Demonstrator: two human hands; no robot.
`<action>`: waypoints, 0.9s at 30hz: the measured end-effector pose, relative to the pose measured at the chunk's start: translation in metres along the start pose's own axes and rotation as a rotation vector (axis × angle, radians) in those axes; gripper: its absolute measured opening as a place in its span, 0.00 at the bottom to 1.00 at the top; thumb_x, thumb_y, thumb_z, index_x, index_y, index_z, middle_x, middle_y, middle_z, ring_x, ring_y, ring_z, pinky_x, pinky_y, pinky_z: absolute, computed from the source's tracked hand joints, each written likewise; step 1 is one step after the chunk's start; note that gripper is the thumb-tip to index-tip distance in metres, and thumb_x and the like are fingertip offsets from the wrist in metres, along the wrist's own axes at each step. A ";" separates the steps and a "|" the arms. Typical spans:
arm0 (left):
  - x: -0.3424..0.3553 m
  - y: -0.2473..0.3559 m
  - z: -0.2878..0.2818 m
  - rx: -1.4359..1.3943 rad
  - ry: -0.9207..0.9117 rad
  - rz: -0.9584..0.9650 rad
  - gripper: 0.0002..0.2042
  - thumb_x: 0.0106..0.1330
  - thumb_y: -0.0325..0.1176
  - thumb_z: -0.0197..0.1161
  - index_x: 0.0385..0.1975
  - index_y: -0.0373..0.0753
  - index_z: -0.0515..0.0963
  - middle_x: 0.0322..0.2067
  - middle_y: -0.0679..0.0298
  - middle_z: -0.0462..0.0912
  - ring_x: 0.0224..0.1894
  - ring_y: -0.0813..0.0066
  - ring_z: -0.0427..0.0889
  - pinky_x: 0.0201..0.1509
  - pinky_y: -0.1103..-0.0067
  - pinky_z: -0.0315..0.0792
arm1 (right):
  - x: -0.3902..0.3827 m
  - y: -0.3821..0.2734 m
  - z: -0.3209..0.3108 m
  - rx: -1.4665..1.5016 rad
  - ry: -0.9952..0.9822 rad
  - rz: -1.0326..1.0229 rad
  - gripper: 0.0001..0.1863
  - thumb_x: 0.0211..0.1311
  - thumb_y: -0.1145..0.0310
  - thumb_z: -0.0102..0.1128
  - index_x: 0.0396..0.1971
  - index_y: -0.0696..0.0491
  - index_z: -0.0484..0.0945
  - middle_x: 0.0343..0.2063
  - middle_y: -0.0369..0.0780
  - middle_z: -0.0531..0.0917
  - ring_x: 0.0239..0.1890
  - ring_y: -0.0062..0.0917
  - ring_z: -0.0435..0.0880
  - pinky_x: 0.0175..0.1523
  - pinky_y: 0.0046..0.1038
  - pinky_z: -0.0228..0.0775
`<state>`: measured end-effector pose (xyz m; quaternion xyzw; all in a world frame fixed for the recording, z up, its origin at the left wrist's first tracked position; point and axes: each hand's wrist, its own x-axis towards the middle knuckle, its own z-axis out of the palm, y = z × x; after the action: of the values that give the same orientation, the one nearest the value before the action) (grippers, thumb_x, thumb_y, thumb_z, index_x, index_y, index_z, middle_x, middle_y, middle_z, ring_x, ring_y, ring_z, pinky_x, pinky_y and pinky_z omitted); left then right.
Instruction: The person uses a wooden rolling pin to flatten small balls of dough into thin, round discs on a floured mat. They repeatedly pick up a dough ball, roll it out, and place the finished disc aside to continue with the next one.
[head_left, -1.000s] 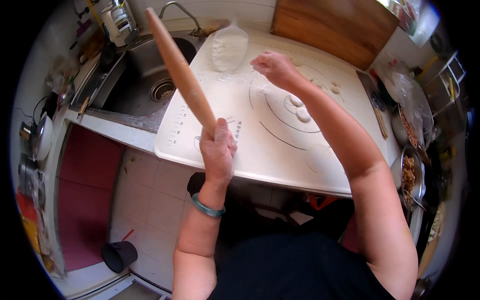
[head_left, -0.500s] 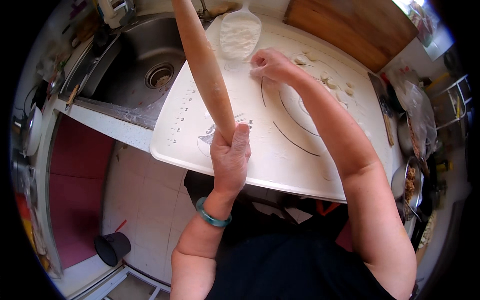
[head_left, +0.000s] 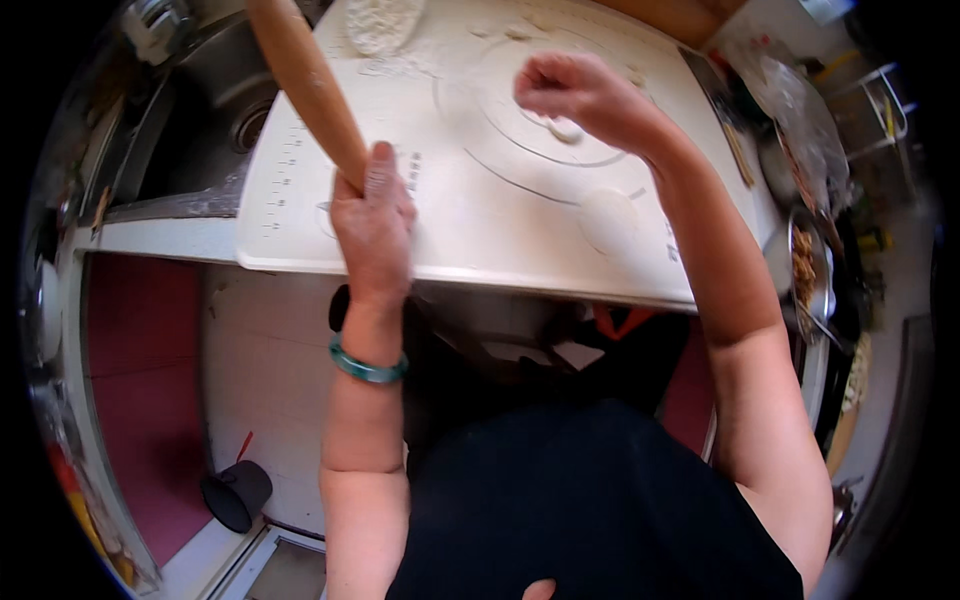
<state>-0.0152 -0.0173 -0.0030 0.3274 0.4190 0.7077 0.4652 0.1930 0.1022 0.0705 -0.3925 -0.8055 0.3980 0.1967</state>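
Observation:
My left hand, a green bangle on its wrist, is wrapped round one end of a wooden rolling pin. The pin is tilted up and away to the far left, over the mat's edge. Above the white marked pastry mat hangs my right hand, its fingers curled in. What they hold, if anything, is hidden. Just below that hand lies a small piece of dough. A pale, flat round, probably rolled dough, rests nearer to me. Several small dough pieces sit toward the back.
A clear scoop of flour lies at the back left, with flour spilled beside it. Left of the mat is a metal sink. A bowl of brown filling with a spoon stands at the right. A dark bucket stands lower left.
My right hand has drawn back from beside the flour scoop to above the dough pieces. The view has shifted, and my left hand still grips the rolling pin.

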 end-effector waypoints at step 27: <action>-0.001 -0.005 0.009 0.191 -0.042 0.065 0.14 0.69 0.48 0.59 0.32 0.45 0.68 0.16 0.77 0.60 0.16 0.90 0.58 0.18 0.89 0.56 | -0.185 0.037 0.053 -0.750 0.269 -0.060 0.20 0.63 0.63 0.55 0.54 0.55 0.73 0.60 0.44 0.72 0.63 0.34 0.69 0.68 0.42 0.55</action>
<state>-0.0046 -0.0147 -0.0038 0.3985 0.4640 0.6722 0.4173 0.2906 -0.0554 0.0084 -0.4618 -0.8732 0.0157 0.1550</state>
